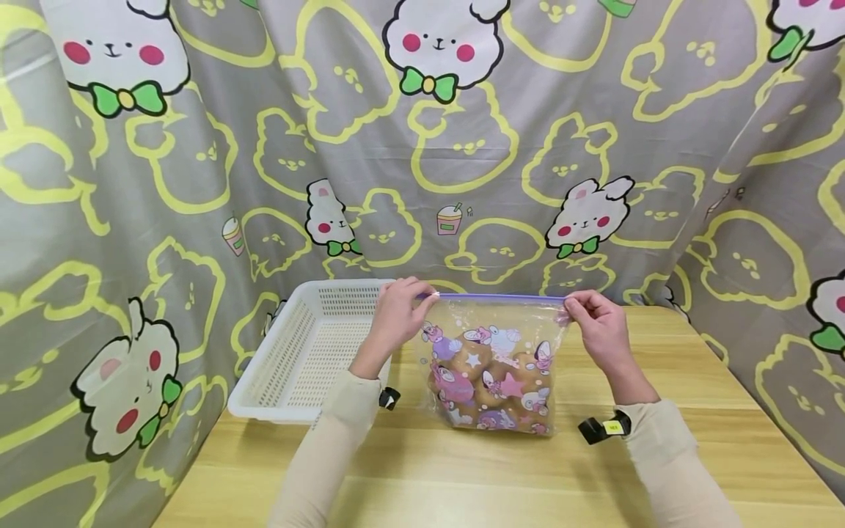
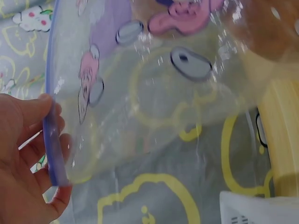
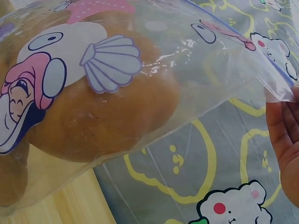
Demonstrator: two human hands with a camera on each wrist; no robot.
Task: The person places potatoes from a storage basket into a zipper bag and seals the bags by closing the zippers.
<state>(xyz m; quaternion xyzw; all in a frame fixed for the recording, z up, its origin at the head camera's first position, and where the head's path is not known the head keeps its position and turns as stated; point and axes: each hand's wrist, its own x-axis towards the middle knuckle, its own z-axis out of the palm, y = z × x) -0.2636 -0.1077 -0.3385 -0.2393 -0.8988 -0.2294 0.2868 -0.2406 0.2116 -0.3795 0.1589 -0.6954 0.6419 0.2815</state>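
Note:
A clear zip bag (image 1: 491, 367) printed with pink, purple and white cartoon figures stands upright on the table. Several smooth, rounded brown items (image 3: 107, 112) fill its lower part; their exact kind cannot be told through the print. A purple zip strip (image 1: 502, 297) runs straight along the top. At its left end, my left hand (image 1: 399, 312) pinches the strip between thumb and fingers, as the left wrist view also shows. The opposite top corner is pinched by my right hand (image 1: 602, 326). In the right wrist view only part of that hand (image 3: 286, 135) appears, at the edge.
Left of the bag, a white perforated plastic basket (image 1: 267, 367) sits on the wooden table (image 1: 502, 477), partly behind the left arm. A grey patterned curtain (image 1: 488, 249) hangs behind and along both sides. Black camera straps (image 1: 597, 430) are at the wrists.

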